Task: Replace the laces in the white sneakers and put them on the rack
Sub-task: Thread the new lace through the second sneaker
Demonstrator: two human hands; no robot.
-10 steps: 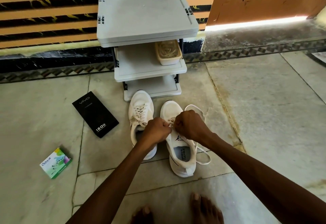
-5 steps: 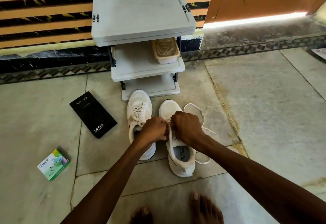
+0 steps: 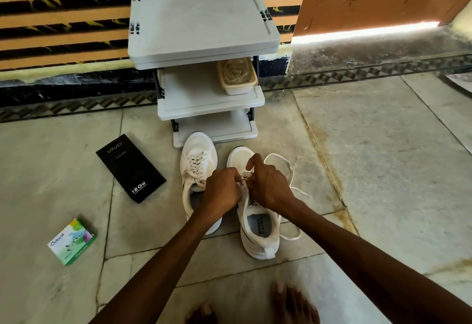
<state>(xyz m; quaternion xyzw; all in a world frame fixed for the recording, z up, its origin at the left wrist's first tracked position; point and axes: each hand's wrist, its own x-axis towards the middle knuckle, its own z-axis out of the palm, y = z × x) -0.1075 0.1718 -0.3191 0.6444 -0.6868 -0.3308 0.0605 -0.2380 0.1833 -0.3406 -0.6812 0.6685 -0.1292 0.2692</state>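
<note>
Both white sneakers stood side by side on the floor, just near of the rack [image 3: 204,27]; laced sneaker [image 3: 198,155] on the left, second sneaker [image 3: 258,237] on the right. Left hand [image 3: 223,191] and right hand [image 3: 269,187] were close together over the second sneaker's eyelets. Each pinched the lace [image 3: 279,155] in curled fingers, and the slack lay looped on the floor to the right.

— What's the rack [image 3: 204,17] made of?
— I see matt grey plastic. The sneakers [image 3: 198,145] look like smooth white cloth, the floor [image 3: 383,145] dull stained stone, the black box [image 3: 130,168] matt card.
</note>
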